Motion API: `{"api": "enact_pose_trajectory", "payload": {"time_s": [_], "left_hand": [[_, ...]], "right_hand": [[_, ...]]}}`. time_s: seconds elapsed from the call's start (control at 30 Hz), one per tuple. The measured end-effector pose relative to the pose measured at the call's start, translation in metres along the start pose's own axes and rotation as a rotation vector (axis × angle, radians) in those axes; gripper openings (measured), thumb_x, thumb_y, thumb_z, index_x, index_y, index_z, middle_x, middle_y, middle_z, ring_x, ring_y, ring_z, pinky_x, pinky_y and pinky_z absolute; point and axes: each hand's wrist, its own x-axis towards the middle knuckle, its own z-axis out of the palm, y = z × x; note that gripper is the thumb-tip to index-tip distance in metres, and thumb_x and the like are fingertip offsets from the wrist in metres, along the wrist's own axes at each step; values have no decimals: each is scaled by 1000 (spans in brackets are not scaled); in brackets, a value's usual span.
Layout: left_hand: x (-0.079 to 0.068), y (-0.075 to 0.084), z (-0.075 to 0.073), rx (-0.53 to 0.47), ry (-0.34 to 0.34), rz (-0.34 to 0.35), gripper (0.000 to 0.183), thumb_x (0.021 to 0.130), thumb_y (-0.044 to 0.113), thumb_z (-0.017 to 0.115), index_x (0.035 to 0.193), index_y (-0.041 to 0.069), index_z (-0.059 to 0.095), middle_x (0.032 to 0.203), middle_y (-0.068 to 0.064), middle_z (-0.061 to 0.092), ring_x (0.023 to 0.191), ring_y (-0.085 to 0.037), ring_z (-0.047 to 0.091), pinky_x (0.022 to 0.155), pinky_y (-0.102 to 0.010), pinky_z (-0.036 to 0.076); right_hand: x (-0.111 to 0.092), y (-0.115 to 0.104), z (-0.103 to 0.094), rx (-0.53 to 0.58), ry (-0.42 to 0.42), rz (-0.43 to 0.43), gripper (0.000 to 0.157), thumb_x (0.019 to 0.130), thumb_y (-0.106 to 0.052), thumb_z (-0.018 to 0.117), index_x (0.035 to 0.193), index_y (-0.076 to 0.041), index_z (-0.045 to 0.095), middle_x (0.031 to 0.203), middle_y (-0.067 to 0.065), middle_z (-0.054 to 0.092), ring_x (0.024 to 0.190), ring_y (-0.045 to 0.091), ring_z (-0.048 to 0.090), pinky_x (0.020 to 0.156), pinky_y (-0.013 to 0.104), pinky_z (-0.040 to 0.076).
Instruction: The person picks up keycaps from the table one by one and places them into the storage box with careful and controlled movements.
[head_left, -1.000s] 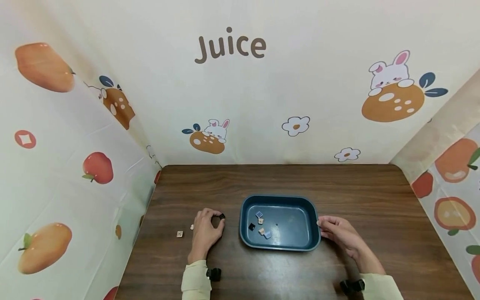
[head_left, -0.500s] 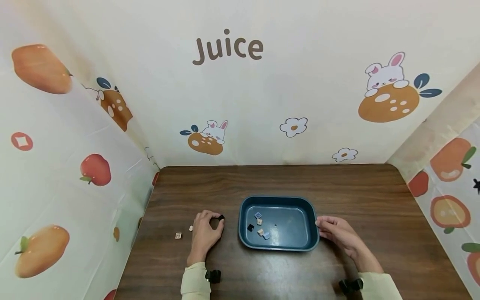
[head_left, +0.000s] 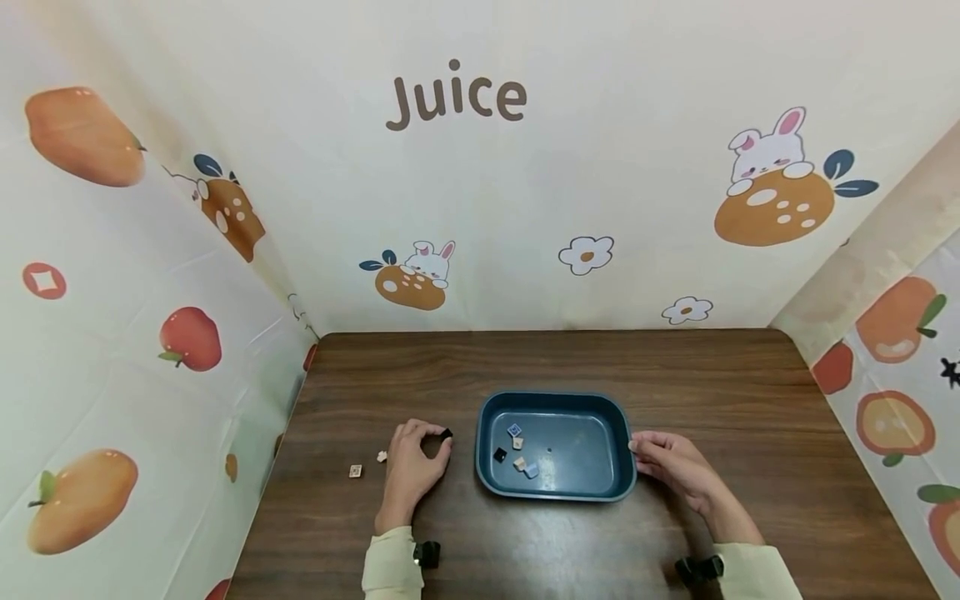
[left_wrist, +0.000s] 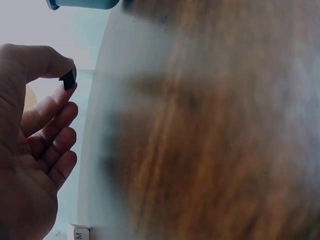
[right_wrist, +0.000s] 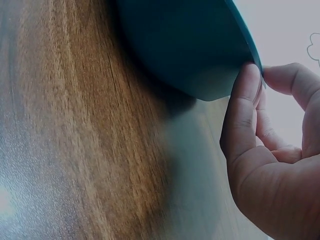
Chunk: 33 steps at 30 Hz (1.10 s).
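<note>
Between thumb and index finger, my left hand (head_left: pixel 411 471) pinches a small black keycap (left_wrist: pixel 69 79), left of the blue tray (head_left: pixel 588 450). The other fingers of that hand curl loosely toward the palm. My right hand (head_left: pixel 682 471) pinches the tray's right rim, thumb and index finger on either side of the wall, as the right wrist view shows. Several small keycaps lie in the tray's left half, among them a blue one (head_left: pixel 514 430), a black one (head_left: pixel 499 455) and a light blue one (head_left: pixel 532 471).
On the brown wooden table (head_left: pixel 555 550), left of my left hand, lie a beige keycap (head_left: pixel 356 471) and a whitish one (head_left: pixel 382 456). A light keycap marked M (left_wrist: pixel 79 233) shows low in the left wrist view. Printed sheets (head_left: pixel 495 192) wall in the table's back and sides.
The head view has shifted slightly. My left hand has come a little nearer the tray, with the black keycap still pinched. The right hand keeps its hold on the rim.
</note>
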Motion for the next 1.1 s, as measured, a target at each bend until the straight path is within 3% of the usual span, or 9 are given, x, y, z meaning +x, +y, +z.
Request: {"api": "enact_pose_trajectory", "payload": {"time_s": [0.23,0.7,1.1], "left_hand": [[1,8,-3,2,-13,11,16,90,28,83,103,18,80,105,2,71,102,-20,60,95,-45,50],[6,25,-17,2,26,68,17,90,28,84,104,19,80,106,3,71,101,-20,60,92,-45,51],[4,35,-14,9,36,111,16,90,28,84,103,21,80,105,6,71,101,-20,62,89,-43,52]], "right_hand": [[0,1,0,-5,-15,-16,33,107,-22,62,127,3,69,101,-8,75,92,5,70,86,21,61],[1,-1,5,-3,-11,-20,38,107,-21,62,131,8,66,102,-6,75,93,5,71,86,22,61],[-2,1,4,-17,26,10,35,106,-20,62,128,6,67,103,-5,74,94,6,70,85,22,61]]}}
